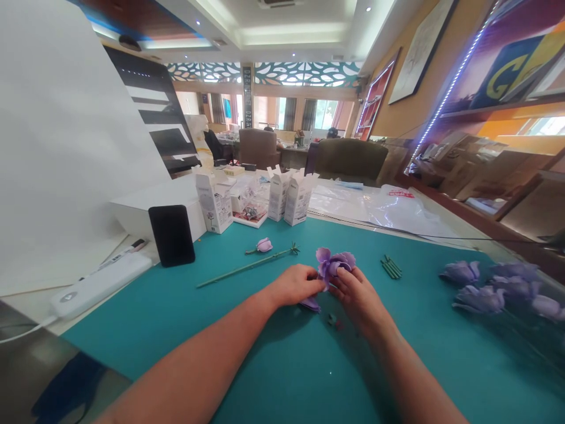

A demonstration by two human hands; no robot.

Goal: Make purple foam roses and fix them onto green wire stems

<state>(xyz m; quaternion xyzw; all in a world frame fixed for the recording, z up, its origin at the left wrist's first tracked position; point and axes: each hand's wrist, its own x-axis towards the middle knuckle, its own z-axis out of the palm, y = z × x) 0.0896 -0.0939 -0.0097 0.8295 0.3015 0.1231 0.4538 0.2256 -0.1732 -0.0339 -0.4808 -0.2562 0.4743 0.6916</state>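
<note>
Between my two hands is a purple artificial flower (324,259) with spread petals, held just above the green mat. My left hand (296,285) pinches its left petals. The fingers of my right hand (357,293) close on the rolled centre from the right. Under my left fingers lies a loose purple petal piece (311,304). Small parts (333,321), too blurred to name, rest near my right wrist. Beyond my hands are a pale purple flower bud (263,245) and a long green stem (247,268). Several short green stem pieces (391,268) lie to the right.
Several finished purple flowers (479,298) lie at the right. Open white boxes (298,200) and a tray of small bagged parts (251,219) stand behind the mat (273,365). On the left are a black phone (171,235) and a white power strip (101,285). Plastic sheeting (366,203) covers the back right.
</note>
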